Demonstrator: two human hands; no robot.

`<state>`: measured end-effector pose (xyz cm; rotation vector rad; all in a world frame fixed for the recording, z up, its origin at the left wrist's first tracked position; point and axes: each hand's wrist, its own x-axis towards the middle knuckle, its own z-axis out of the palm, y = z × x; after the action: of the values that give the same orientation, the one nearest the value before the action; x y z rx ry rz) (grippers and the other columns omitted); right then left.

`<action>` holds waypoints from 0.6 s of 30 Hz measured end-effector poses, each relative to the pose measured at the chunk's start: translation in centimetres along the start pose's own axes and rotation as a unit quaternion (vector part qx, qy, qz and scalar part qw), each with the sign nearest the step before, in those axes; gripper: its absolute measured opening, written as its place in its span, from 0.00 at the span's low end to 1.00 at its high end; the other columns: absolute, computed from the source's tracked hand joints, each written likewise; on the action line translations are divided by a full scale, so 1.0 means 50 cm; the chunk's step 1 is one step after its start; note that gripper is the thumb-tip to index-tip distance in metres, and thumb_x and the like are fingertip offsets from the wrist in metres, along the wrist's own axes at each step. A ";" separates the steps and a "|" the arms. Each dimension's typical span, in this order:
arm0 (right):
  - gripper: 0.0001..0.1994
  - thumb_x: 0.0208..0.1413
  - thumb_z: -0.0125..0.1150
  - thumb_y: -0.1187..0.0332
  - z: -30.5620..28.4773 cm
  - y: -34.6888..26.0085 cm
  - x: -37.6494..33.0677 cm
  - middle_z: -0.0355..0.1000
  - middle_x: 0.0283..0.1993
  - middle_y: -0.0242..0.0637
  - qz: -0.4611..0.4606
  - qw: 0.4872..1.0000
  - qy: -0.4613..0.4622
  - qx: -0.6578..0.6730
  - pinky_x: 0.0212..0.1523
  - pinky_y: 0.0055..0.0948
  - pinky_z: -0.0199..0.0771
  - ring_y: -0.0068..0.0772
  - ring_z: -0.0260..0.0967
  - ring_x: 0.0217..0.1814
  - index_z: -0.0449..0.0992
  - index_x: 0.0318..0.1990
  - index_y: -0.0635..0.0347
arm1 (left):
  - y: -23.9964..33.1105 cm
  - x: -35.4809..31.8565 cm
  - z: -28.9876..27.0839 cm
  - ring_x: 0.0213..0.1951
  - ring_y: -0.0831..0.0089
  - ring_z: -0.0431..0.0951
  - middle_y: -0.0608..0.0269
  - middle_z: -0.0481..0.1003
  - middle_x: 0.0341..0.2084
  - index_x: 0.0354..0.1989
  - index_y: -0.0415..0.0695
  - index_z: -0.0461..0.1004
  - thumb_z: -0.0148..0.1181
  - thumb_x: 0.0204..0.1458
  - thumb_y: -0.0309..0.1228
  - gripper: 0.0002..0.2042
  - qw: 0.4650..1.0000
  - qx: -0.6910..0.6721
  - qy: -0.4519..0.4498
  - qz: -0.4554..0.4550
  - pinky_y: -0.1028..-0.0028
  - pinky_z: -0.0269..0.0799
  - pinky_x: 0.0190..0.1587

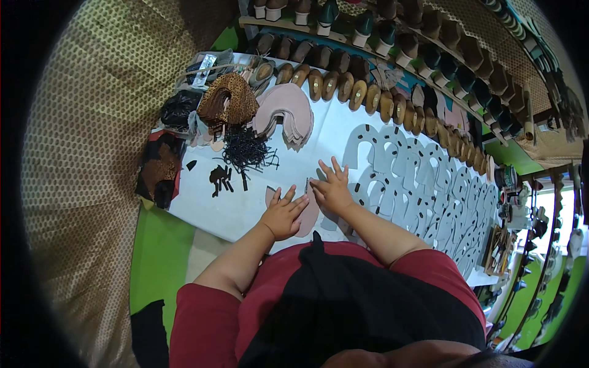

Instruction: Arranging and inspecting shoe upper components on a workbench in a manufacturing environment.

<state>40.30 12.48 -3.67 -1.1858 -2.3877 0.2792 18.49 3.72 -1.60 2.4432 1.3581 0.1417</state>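
Observation:
A pink U-shaped cut piece (308,222), like a shoe upper, lies at the table's near edge, partly covered by my hands. My left hand (286,216) rests on it with its fingers stretched out. On the other side my right hand (333,191) has its fingers spread, and its thumb touches the piece beside a narrow dark strip (307,184). Neither hand grips anything. Left of them are a small heap of short black strips (219,176) and a tangle of black cord-like strips (246,151).
Stacked pink pieces (284,110) and leopard-print pieces (227,99) stand at the back left. Rows of grey U-shaped pieces with dark tabs (399,178) cover the right of the white table (245,211). Wooden shoe lasts (358,95) line its far edge, below shelves (368,49) holding more.

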 end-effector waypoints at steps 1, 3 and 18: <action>0.10 0.47 0.69 0.63 -0.001 -0.004 0.003 0.57 0.73 0.37 0.038 0.999 0.000 0.037 0.68 0.78 0.37 0.57 0.39 0.79 0.84 0.39 0.40 | 0.000 -0.001 0.000 0.74 0.54 0.47 0.66 0.62 0.69 0.68 0.51 0.64 0.57 0.49 0.41 0.33 1.000 0.000 0.000 0.000 0.44 0.34 0.73; 0.10 0.46 0.69 0.63 -0.008 -0.004 0.011 0.57 0.73 0.37 0.007 0.998 -0.016 0.053 0.68 0.77 0.36 0.57 0.39 0.79 0.85 0.39 0.40 | 0.000 -0.001 0.002 0.74 0.54 0.48 0.65 0.62 0.69 0.68 0.51 0.64 0.57 0.49 0.41 0.33 1.000 -0.003 0.008 0.000 0.44 0.34 0.73; 0.15 0.54 0.64 0.62 -0.025 0.022 -0.007 0.52 0.75 0.41 -0.080 0.988 -0.134 0.022 0.70 0.74 0.35 0.59 0.36 0.80 0.82 0.50 0.33 | -0.001 -0.004 0.000 0.74 0.51 0.47 0.64 0.63 0.69 0.69 0.50 0.63 0.55 0.50 0.41 0.33 1.000 -0.007 -0.004 -0.002 0.43 0.33 0.72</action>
<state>41.86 12.88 -3.08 -0.9805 -2.6753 0.4607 18.35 3.59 -1.62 2.4274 1.3542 0.1382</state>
